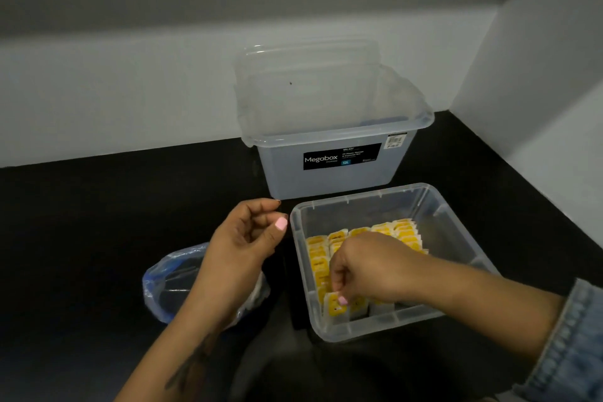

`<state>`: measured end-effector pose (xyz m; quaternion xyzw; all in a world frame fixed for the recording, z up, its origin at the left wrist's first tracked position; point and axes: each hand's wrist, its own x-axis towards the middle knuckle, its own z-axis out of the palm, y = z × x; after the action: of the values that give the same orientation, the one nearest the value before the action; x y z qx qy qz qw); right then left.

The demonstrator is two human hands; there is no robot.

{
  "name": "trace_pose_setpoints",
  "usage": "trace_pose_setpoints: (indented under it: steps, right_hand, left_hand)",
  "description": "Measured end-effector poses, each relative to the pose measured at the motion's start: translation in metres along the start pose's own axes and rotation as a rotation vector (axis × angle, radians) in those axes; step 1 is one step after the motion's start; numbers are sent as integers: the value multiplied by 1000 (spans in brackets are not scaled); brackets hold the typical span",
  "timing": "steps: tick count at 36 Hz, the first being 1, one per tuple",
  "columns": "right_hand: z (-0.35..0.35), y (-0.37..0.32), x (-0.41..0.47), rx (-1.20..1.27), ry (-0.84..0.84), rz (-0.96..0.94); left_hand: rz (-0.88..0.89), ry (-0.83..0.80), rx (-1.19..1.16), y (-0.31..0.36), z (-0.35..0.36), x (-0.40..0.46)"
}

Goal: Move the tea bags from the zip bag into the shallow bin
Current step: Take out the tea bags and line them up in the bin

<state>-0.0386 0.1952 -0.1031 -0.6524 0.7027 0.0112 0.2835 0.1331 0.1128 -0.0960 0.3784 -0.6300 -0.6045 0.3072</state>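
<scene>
Carefully now: setting one more tea bag (336,307) into the shallow bin's (463,206) near-left corner.

My right hand (368,274) pinches that packet upright, its long axis vertical, yellow face towards me; my left hand (251,232) hangs loosely curled and holds nothing, just left of the bin's rim. If I press too hard, I judge the standing rows of tea bags (359,233) could tip like dominoes. Behind my left wrist lies the zip bag (169,281), looking nearly empty, on the black counter (98,222).
</scene>
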Motion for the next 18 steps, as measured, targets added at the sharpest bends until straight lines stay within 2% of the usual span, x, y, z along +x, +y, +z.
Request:
trace_pose_setpoints:
  steps: [12,18]
  right_hand:
    - [23,-5,21,-246,91,43]
    - [21,-6,20,-247,67,79]
  left_hand:
    - [10,80,101,-9,-27,-2]
    - [72,140,370,-9,-56,1]
